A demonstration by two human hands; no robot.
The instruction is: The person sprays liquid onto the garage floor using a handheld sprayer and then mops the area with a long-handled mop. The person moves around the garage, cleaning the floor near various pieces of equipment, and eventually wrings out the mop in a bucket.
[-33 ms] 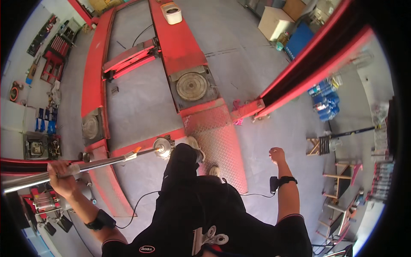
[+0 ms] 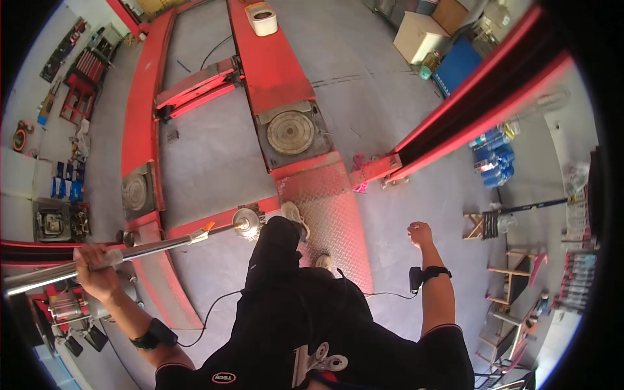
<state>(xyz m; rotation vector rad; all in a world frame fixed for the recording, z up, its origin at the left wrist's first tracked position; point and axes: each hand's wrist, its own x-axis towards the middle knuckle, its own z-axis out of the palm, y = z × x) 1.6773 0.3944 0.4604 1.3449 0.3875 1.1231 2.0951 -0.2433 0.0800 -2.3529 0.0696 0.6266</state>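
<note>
My left hand (image 2: 96, 270) is closed around a long silvery metal pole (image 2: 153, 246), out to my left. The pole runs from the left edge of the view toward my legs. At its inner end is a round, dished metal head (image 2: 246, 223) with a brass-coloured centre and a dark, toothed or bristly edge; its exact kind is unclear. An orange-and-white piece (image 2: 201, 234) sits on the pole just before the head. My right hand (image 2: 419, 234) hangs in the air on the right, fingers curled in, with nothing visible in it.
A red vehicle lift with two long tracks (image 2: 273, 71) lies ahead, a round turning plate (image 2: 290, 132) set into it. A white bin (image 2: 261, 19) stands on the right track. A red post (image 2: 468, 97) slants up at right, near blue bottles (image 2: 497, 159) and wooden-framed chairs (image 2: 510, 279).
The view has shifted very slightly. My left hand keeps its grip on the pole, and my right hand stays curled in nearly the same place.
</note>
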